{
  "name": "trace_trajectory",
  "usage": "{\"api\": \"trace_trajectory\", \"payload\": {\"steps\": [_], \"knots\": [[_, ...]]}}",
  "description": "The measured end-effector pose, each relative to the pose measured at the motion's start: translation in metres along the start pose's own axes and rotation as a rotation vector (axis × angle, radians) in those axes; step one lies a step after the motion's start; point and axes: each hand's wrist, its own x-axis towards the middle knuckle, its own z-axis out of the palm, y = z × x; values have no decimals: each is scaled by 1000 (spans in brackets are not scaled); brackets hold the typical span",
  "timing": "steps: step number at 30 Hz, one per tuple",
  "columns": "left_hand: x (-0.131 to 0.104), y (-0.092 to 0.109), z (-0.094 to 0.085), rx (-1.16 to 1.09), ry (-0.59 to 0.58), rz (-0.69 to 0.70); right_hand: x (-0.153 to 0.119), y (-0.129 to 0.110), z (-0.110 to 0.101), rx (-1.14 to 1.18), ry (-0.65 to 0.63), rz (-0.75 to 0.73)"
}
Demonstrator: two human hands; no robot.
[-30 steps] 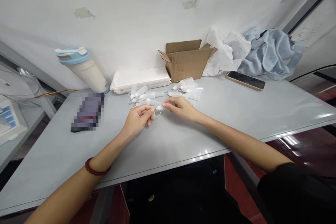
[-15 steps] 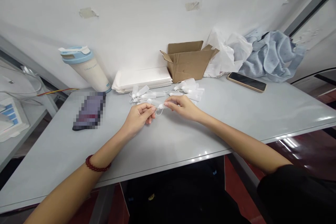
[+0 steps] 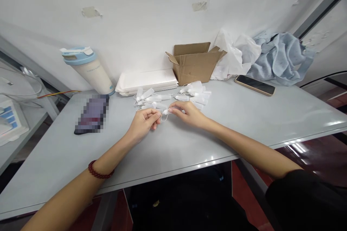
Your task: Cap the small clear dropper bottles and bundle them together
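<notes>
My right hand (image 3: 188, 113) is closed, thumb and forefinger pinching a small white piece (image 3: 165, 112) with a thin white cord loop hanging below it. To its left, my left hand (image 3: 148, 121) is closed in a pinch at the cord's other side. The fingers hide exactly what it grips there. Just behind both hands lies a loose pile of small translucent plastic tubes (image 3: 162, 97), several with white ends and thin cord loops. The hands are close together, low over the grey table (image 3: 173, 144).
An open cardboard box (image 3: 196, 66) stands behind the pile, beside a stack of white envelopes or sheets (image 3: 148, 81). A tumbler (image 3: 93, 74) and a blurred dark packet (image 3: 92, 114) are at left. At right are a phone (image 3: 255, 85), a white plastic bag (image 3: 234, 56) and blue cloth (image 3: 284, 57).
Both hands hold nearly the same pose. The right hand and the small white piece have shifted very slightly down.
</notes>
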Motion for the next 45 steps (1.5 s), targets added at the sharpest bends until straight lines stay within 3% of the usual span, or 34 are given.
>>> {"api": "trace_trajectory", "payload": {"steps": [14,23,45], "knots": [[-1,-2,0,-14,-26,-12,0,1,3,-23,5,-30],[5,-2,0,-105,-29,-30,3,1,-5,44,7,-18],[5,4,0,-42,-50,46,7,0,-22,-29,6,-75]]}}
